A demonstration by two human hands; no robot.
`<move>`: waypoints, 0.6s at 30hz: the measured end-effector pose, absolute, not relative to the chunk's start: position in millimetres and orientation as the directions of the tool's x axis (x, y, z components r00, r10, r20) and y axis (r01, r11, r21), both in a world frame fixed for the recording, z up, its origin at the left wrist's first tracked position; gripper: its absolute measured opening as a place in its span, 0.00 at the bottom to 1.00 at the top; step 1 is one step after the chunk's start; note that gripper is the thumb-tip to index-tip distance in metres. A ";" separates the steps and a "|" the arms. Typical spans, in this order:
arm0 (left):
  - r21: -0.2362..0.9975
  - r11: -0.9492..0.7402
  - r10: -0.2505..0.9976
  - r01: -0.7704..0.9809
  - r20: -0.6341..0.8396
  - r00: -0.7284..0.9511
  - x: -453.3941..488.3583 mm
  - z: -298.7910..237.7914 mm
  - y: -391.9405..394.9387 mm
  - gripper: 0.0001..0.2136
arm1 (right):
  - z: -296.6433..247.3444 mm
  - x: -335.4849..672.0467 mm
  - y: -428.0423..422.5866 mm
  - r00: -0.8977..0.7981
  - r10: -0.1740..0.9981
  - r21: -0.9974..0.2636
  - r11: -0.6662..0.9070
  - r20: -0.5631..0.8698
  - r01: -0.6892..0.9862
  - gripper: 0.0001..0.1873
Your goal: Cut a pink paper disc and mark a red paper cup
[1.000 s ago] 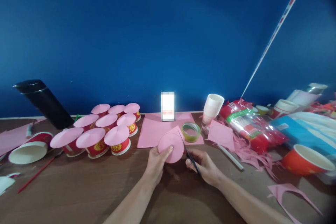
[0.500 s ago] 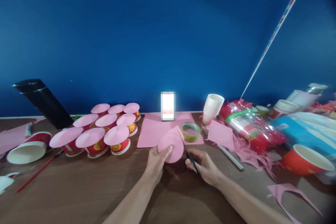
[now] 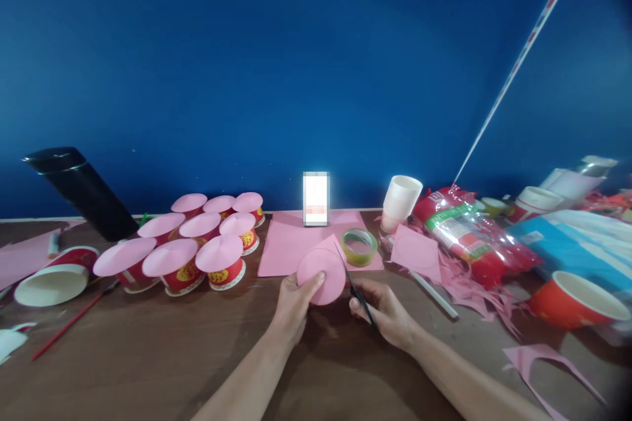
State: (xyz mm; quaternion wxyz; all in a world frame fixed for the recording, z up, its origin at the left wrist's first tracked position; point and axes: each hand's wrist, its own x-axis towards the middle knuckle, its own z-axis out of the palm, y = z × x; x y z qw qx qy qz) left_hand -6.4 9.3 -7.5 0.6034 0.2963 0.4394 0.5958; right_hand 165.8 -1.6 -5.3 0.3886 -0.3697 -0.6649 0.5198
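Between thumb and fingers, my left hand (image 3: 292,306) grips a round pink paper disc (image 3: 323,279), its flat face turned up toward me. A pair of dark scissors (image 3: 363,302) is in my right hand (image 3: 382,309), the blades pointing up and away along the disc's right edge. A roll of tape (image 3: 359,247) lies just beyond the scissors, on a stack of pink paper sheets (image 3: 284,253). To the left stand several red paper cups (image 3: 222,276), topped with pink paper discs (image 3: 220,253).
Pink paper scraps (image 3: 474,286), a red plastic bag (image 3: 461,230) and a stack of white cups (image 3: 402,197) sit right. An orange cup (image 3: 567,306) is nearer. At left are a black flask (image 3: 86,194), a tipped cup (image 3: 52,284) and a red stick (image 3: 69,329).
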 end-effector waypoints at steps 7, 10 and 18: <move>0.880 0.116 0.980 -0.460 -0.177 -0.091 -6.8 -4.5 7.6 0.22 | -7.4 166.4 -0.7 -0.411 0.902 -0.973 0.197 0.134 0.116 0.19; 0.878 0.117 0.982 -0.464 -0.171 -0.075 -7.7 -1.1 5.4 0.21 | -8.1 166.2 -0.2 -0.413 0.901 -0.973 0.199 0.135 0.117 0.19; 0.879 0.120 0.983 -0.462 -0.171 -0.069 -8.2 -2.3 5.8 0.19 | -8.1 165.9 -0.8 -0.402 0.906 -0.969 0.202 0.130 0.141 0.19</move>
